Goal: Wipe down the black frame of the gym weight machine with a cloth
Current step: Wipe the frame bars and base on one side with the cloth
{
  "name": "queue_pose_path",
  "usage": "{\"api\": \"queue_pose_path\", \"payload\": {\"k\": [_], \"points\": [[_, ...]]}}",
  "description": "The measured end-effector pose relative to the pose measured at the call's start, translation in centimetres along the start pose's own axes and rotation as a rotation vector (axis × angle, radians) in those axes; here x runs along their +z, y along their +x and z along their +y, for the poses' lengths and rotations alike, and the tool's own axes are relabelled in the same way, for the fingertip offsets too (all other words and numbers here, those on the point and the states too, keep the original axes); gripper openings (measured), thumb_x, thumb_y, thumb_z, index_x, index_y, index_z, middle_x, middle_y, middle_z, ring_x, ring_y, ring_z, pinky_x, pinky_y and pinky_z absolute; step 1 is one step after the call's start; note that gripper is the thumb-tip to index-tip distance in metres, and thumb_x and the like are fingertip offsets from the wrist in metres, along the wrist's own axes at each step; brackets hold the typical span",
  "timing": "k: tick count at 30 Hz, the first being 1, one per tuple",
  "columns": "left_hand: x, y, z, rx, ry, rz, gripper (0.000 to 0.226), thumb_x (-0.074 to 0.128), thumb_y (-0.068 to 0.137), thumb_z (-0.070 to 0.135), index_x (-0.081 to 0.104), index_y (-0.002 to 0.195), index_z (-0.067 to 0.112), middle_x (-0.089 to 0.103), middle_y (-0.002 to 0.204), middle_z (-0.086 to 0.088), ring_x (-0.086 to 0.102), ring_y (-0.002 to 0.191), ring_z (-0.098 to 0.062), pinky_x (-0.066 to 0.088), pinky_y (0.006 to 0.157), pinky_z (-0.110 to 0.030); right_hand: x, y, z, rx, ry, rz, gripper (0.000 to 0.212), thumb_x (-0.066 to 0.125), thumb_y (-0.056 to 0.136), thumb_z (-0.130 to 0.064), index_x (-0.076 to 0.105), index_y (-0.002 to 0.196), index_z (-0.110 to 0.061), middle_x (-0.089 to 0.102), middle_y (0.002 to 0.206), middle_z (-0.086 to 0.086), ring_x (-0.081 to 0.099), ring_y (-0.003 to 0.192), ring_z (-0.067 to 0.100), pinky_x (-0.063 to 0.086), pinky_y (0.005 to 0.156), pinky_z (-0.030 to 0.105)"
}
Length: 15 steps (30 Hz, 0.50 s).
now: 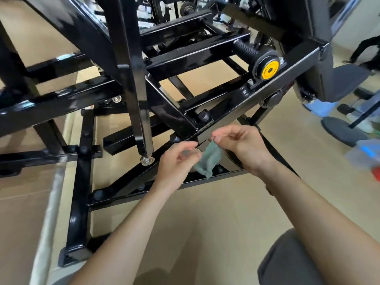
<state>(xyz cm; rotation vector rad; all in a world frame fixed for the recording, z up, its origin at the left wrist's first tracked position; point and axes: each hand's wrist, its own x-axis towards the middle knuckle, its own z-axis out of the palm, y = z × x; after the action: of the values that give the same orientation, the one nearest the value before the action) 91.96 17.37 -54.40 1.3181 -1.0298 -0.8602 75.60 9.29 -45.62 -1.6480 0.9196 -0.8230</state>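
A small grey-green cloth (209, 159) hangs between my two hands, just in front of the glossy black frame (172, 112) of the weight machine. My right hand (240, 147) pinches the cloth's top edge between thumb and fingers. My left hand (176, 161) holds the cloth's left side with curled fingers. Both hands hover over the low angled bars near the frame's corner joint, and the cloth does not touch the metal.
A yellow-capped roller (270, 70) sits on the upper right bar. A steel foot bolt (147, 160) ends the upright post left of my hands. Grey weight plates (341, 130) and blue items lie on the beige floor at right. My grey-clad knee (287, 262) shows at the bottom.
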Motion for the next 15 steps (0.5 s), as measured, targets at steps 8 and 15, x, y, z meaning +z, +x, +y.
{"api": "queue_pose_path", "payload": {"k": [8, 15], "points": [[3.8, -0.4, 0.4, 0.017, 0.103, -0.222, 0.014, 0.079, 0.081, 0.028, 0.071, 0.083, 0.016, 0.072, 0.08, -0.008, 0.066, 0.074, -0.014, 0.054, 0.074, -0.044, -1.7, -1.1, 0.0, -0.152, -0.095, 0.121, 0.012, 0.07, 0.091, -0.005, 0.076, 0.101, -0.007, 0.075, 0.09, 0.01, 0.064, 0.078, 0.01, 0.054, 0.076, 0.023], [2.8, 0.0, 0.4, -0.014, 0.259, -0.219, 0.006, 0.076, 0.082, 0.025, 0.071, 0.084, 0.023, 0.074, 0.079, 0.0, 0.066, 0.067, -0.019, 0.057, 0.07, -0.051, -6.1, -0.3, 1.6, -0.084, -0.264, 0.199, 0.035, 0.075, 0.084, 0.002, 0.073, 0.111, -0.021, 0.068, 0.097, -0.002, 0.059, 0.083, 0.015, 0.059, 0.077, 0.03]]}}
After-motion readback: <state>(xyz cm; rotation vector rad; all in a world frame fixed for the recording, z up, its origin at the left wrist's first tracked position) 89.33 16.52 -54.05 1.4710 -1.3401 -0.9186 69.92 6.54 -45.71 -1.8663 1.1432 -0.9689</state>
